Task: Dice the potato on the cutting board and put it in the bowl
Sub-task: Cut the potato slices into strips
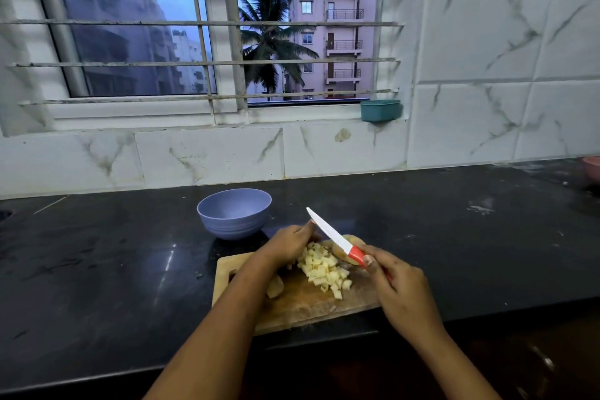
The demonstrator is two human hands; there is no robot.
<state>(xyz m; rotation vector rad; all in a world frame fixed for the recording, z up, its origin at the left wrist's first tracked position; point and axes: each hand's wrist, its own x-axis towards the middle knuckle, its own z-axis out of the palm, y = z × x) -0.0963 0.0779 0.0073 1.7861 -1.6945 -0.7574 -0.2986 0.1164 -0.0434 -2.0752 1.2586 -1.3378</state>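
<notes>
A brown potato piece (355,241) is half hidden behind the red-handled white knife (328,231) gripped in the right hand (401,291); the left hand (285,245), curled over pale potato dice (324,273), has a grasp that cannot be told.

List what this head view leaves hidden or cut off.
Head view:
- The back of the left hand hides its fingers at the diced potato.
- The knife and right hand cover part of the uncut potato piece.
- The pink object is cut by the right edge.
</notes>
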